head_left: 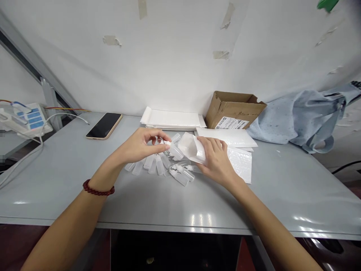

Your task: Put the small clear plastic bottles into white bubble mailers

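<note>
My left hand (142, 145) is closed, with thumb and fingers pinching the white top of a small translucent plastic bottle (176, 152). The bottle's body points toward the mouth of a white bubble mailer (188, 147). Wrapped round that mailer, my right hand (216, 160) keeps it tilted with its opening facing left. Beneath and between both hands lies a loose pile of similar translucent bottles (152, 164), some overlapping. A small cluster of them (182, 174) sits nearer the table's front edge. The held mailer's far end is hidden by my right hand.
Flat white mailers are stacked (173, 119) against the wall, and more (239, 163) lie right of my hand. Behind stands an open cardboard box (235, 109) beside a light blue cloth bag (299, 116). A phone (104, 126) and a power strip (32, 118) are left.
</note>
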Demonstrator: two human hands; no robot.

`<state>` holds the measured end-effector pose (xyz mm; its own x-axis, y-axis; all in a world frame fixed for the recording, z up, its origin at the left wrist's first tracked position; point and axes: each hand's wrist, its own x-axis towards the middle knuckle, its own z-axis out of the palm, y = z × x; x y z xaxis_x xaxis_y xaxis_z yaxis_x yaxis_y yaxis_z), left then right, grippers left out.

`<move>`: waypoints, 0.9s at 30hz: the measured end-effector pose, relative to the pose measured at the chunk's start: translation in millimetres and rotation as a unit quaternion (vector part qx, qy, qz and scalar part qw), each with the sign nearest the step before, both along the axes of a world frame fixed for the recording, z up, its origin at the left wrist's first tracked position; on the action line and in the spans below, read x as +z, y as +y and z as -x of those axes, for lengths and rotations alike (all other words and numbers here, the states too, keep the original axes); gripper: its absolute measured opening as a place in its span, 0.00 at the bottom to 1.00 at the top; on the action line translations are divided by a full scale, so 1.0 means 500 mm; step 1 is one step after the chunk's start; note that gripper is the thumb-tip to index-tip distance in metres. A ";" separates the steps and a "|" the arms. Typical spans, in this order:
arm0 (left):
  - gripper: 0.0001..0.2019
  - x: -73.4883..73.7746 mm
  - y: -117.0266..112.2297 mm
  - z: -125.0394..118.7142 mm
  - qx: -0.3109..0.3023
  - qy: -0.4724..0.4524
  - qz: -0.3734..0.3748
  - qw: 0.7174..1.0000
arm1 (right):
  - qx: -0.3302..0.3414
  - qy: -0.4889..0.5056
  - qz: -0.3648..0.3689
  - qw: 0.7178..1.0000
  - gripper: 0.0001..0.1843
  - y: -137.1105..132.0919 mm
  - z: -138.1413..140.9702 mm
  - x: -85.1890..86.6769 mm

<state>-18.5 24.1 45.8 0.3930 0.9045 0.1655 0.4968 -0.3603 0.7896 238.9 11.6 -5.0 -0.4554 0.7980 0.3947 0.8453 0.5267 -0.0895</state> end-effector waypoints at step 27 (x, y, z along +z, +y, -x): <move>0.05 -0.080 -0.037 -0.119 -0.012 -0.074 -0.168 0.983 | 0.070 0.044 -0.022 0.996 0.31 -0.017 0.021 -0.005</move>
